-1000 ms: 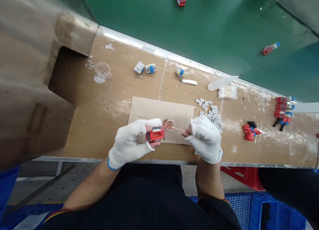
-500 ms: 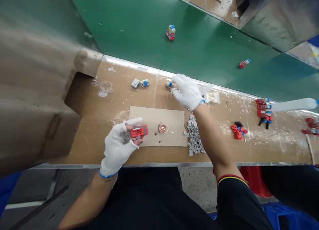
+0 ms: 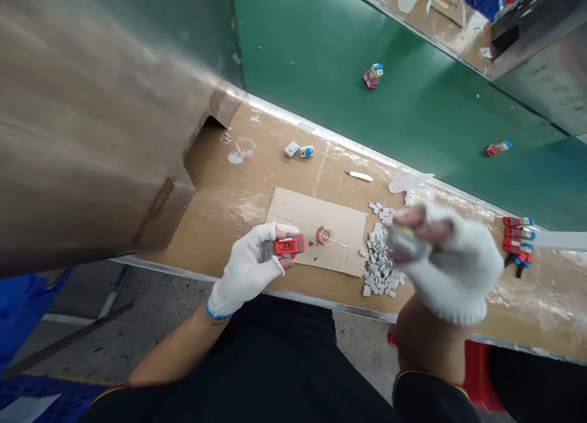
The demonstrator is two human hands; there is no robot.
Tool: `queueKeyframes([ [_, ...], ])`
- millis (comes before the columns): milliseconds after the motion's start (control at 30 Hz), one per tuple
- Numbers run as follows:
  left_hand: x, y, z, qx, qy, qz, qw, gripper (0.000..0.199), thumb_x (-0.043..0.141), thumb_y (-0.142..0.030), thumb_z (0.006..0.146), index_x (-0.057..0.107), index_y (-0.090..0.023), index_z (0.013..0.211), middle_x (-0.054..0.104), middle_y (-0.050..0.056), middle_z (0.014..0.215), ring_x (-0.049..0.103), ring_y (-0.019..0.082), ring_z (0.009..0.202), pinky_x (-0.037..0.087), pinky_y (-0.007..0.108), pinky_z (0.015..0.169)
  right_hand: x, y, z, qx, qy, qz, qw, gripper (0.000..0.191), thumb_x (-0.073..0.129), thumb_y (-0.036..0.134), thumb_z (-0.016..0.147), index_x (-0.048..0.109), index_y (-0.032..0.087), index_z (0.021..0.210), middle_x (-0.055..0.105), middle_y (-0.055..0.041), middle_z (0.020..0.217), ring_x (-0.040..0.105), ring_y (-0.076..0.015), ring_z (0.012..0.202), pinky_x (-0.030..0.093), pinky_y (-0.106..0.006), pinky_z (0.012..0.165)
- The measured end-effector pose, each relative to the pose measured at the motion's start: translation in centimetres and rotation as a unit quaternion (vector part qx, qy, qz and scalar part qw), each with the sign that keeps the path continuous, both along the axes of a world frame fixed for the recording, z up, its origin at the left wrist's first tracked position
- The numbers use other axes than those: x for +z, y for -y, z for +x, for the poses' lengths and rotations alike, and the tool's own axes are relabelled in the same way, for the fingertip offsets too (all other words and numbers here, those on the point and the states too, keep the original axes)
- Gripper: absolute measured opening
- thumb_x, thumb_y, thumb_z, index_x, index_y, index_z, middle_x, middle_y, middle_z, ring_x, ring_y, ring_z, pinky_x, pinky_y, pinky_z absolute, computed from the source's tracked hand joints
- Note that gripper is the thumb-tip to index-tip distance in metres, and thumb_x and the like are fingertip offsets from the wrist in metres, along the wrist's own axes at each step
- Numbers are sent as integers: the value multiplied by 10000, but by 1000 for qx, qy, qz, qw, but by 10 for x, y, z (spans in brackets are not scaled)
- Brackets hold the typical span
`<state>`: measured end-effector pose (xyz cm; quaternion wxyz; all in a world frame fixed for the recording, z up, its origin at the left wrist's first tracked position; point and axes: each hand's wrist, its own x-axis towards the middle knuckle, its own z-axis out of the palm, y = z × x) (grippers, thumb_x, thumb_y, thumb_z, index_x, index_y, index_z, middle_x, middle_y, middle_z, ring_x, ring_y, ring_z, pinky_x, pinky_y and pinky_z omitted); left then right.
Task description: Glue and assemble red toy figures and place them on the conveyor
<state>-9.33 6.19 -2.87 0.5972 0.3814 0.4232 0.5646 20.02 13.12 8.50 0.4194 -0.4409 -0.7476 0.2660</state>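
One red part (image 3: 288,246) is gripped by the half-curled left hand (image 3: 254,255). Beyond it, two grey blocks (image 3: 291,149) appear unused; rightward, one swab (image 3: 337,243) is rested in one cup (image 3: 324,235). Uncounted grey clips (image 3: 380,259) are heaped beside the right hand (image 3: 458,267), in whose curled fingers one blurred grey piece (image 3: 406,244) is held; work is judged unfinished, held pieces being separate.

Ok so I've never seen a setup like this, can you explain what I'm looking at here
There's no robot, just a person in white gloves, seen by a camera on their own head that looks forward and down. The left hand holds a red plastic part with a recess; the right hand, blurred, holds a grey-and-yellow piece. On the brown worktop lies a cardboard sheet bearing a small clear cup with a cotton swab leaning in it. Nearby are a heap of little grey pieces and a white-handled tool.
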Motion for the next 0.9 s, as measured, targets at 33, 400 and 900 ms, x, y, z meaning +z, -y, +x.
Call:
queueKeyframes([
  [33,1,2,4,-20,14,4,1000,356,988,-140,836,789,-202,1125,937,105,1231,934,244,936,787,325,828,-3,29,-2,-6,-47,-14,999,226,983,361,949,773,335,1029,846,-38,1063,825,-265,860,708,-426,643],
  [400,5,27,23,-161,2,80,984,474,971,-255,994,841,-270,1449,840,158,1526,874,361,1355,778,421,1081,-81,139,-97,-176,-410,-254,858,608,1041,690,873,614,312,1086,861,31,831,744,-162,551,645,-264,523],
  [900,-4,30,19,-91,-192,255,943,817,993,-158,953,684,-407,1667,827,126,1587,794,400,1520,731,526,1234,-101,145,-98,-197,-341,-161,905,458,1003,584,965,668,329,1145,893,24,1025,857,-192,752,716,-326,680],
])
